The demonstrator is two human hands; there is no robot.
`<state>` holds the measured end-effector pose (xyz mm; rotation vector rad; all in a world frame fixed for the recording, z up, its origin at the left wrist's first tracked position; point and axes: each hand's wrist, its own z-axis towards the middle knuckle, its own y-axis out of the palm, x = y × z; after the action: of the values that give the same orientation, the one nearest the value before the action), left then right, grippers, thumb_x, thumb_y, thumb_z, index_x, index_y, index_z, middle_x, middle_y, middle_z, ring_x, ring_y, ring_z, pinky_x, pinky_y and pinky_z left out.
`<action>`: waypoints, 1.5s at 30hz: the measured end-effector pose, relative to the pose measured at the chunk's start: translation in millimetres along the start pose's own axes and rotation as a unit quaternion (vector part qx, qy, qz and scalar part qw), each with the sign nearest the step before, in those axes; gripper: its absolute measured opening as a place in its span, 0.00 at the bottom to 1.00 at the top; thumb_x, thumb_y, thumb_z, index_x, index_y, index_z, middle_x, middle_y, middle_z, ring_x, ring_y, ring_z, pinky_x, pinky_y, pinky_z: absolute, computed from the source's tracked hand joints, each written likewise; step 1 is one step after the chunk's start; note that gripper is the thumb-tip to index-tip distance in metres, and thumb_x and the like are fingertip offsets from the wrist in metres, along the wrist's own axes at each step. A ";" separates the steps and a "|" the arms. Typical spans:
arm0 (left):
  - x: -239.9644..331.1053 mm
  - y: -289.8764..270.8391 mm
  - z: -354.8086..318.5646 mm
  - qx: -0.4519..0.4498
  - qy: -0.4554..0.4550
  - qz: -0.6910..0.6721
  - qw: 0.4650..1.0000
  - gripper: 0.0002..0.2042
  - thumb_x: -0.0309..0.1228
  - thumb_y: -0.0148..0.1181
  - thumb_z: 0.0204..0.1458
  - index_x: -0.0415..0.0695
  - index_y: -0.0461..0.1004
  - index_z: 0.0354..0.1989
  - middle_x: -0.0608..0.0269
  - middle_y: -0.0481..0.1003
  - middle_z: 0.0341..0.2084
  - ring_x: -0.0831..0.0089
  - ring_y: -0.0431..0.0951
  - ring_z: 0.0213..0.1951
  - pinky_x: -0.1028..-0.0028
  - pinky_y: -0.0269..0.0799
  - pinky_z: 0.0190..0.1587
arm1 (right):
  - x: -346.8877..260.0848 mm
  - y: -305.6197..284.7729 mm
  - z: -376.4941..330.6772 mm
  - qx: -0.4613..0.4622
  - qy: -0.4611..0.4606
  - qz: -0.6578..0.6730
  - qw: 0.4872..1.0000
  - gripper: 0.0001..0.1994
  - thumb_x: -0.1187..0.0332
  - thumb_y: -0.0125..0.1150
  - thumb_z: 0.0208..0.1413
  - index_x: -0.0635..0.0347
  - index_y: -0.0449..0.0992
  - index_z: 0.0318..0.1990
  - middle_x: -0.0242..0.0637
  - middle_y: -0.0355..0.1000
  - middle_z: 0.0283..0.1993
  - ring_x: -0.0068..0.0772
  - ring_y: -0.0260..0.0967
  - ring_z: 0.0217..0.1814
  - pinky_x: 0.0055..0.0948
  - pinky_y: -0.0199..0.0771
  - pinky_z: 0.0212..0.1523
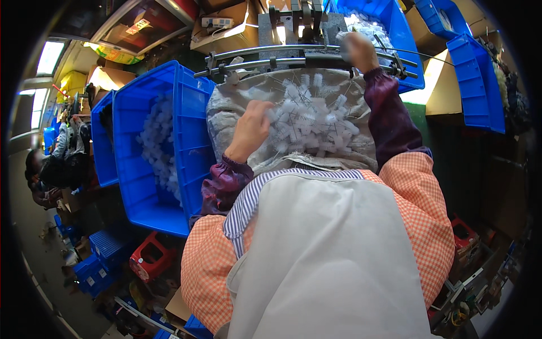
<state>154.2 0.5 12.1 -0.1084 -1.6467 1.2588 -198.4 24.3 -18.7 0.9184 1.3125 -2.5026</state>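
My left hand (252, 129) is closed, its fingers pinched together at the left edge of a pile of small brushes (319, 121). These have white plastic pieces, thin wires and clear bristles, and lie on a grey cloth (224, 116) in front of me. Whatever the left fingertips hold blends into the pile. Farther off, my right hand (361, 52) is curled above the right part of a metal rail (305, 59) at the machine. Its fingers are blurred, and I cannot make out what is in them.
A large blue bin (149, 212) with white plastic pieces (161, 141) stands on the left. Another blue bin (406, 48) holding white pieces (367, 27) is at the far right. The bench machine (291, 20) rises behind the rail. A red stool (151, 257) stands lower left.
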 end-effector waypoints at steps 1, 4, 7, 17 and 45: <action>-0.4 -1.0 1.3 0.007 0.008 -0.017 1.000 0.12 0.21 0.47 0.47 0.41 0.69 0.42 0.55 0.70 0.36 0.61 0.72 0.33 0.70 0.67 0.35 | 13.6 13.7 14.5 0.009 -0.036 -0.052 0.998 0.09 0.67 0.52 0.51 0.58 0.73 0.39 0.40 0.73 0.34 0.39 0.71 0.36 0.32 0.68 0.38; -3.4 -3.8 2.7 0.034 0.020 -0.052 0.998 0.11 0.24 0.48 0.50 0.41 0.69 0.41 0.56 0.70 0.34 0.65 0.71 0.31 0.72 0.66 0.33 | 28.9 42.0 43.3 -0.009 -0.030 -0.169 0.985 0.09 0.66 0.53 0.50 0.55 0.74 0.37 0.39 0.72 0.36 0.44 0.68 0.43 0.37 0.66 0.43; -1.9 -3.6 2.0 0.065 0.001 -0.051 0.997 0.10 0.27 0.48 0.51 0.41 0.69 0.41 0.55 0.70 0.34 0.65 0.71 0.32 0.72 0.66 0.33 | 36.5 54.2 54.1 -0.037 -0.038 -0.229 0.972 0.09 0.64 0.54 0.49 0.53 0.74 0.37 0.37 0.71 0.38 0.42 0.65 0.47 0.36 0.65 0.47; -4.8 19.2 -3.9 0.018 -0.051 -0.051 0.997 0.10 0.31 0.48 0.51 0.41 0.67 0.41 0.50 0.70 0.36 0.54 0.71 0.37 0.64 0.66 0.39 | 36.0 60.6 62.5 -0.086 -0.037 -0.231 0.969 0.10 0.62 0.51 0.51 0.51 0.73 0.38 0.35 0.70 0.41 0.39 0.62 0.50 0.35 0.62 0.51; -10.3 24.1 4.6 0.108 -0.027 -0.099 0.989 0.11 0.25 0.51 0.49 0.37 0.67 0.42 0.53 0.70 0.37 0.64 0.71 0.37 0.72 0.67 0.39 | 10.9 58.9 45.7 -0.106 0.081 -0.293 0.947 0.16 0.54 0.48 0.48 0.48 0.74 0.40 0.37 0.66 0.47 0.43 0.55 0.54 0.45 0.52 0.51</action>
<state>144.4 2.2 -12.5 0.2199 -1.5142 1.2860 -202.9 -45.6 -46.2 0.7830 2.1285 -2.6401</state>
